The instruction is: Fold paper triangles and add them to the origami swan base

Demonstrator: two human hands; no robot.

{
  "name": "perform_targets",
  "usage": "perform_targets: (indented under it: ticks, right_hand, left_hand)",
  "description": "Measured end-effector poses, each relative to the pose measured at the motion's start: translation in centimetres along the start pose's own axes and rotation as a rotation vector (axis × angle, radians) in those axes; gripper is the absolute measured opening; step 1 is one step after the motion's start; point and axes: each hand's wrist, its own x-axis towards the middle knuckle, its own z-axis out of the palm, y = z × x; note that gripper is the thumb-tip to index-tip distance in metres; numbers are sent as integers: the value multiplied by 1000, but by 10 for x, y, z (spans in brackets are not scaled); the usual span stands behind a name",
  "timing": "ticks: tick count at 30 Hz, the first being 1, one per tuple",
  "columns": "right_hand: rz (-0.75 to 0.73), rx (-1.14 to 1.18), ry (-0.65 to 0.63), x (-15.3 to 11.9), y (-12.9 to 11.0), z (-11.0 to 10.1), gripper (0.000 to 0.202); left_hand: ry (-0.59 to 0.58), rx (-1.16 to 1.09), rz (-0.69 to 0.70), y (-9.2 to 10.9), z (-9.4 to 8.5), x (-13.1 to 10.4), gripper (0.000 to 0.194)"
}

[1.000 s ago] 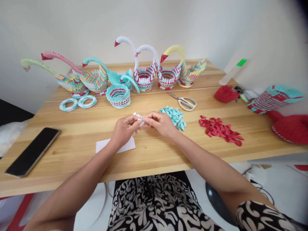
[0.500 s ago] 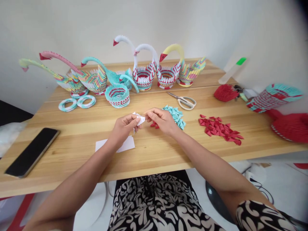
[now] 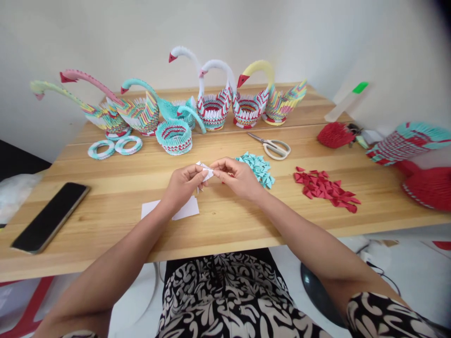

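A small folded piece of white paper (image 3: 207,175) is pinched between the thumb and fingers of my left hand (image 3: 183,186). My right hand (image 3: 238,177) has its thumb and fingertips closed on the right edge of the same paper. Flat white paper slips (image 3: 186,209) lie on the table partly under my left forearm. Just behind my right hand is a pile of light blue folded triangles (image 3: 259,166); a bit of red shows beside its fingers. Farther right lies a pile of red folded triangles (image 3: 327,188).
On the wooden table (image 3: 116,225), scissors (image 3: 273,144) lie behind the blue pile. Several paper swans and a blue basket (image 3: 174,137) stand at the back. Two paper rings (image 3: 128,145) and a phone (image 3: 51,217) are on the left, red paper pieces (image 3: 334,135) on the right.
My right hand has moved slightly left, so its fingertips now meet the white paper beside my left hand. The whole view has shifted slightly.
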Motion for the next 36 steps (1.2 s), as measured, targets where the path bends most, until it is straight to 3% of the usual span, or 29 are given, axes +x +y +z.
perform_targets:
  ticks: [5,12,18,22,25,36]
  right_hand:
    - [-30,-84,-14,-2,0,2,30]
    - [4,4,35,1,3,-3,31]
    - [91,68,-80,4,4,-4,39]
    - [110,97,-25,4,2,-6,43]
    - [116,148,-17,3,0,-8,43]
    - [54,116,-24,2,-2,-4,40]
  left_hand:
    - [-33,83,24,-3,-1,0,29]
    - [-64,110,20,-6,-3,2,31]
    - [-89,243,96,-1,-3,-1,33]
    - [-162,190,136,0,-6,-1,17]
    - [-199,131,147,-1,-7,0,19]
    - [-95,155,119,-5,0,-2,21]
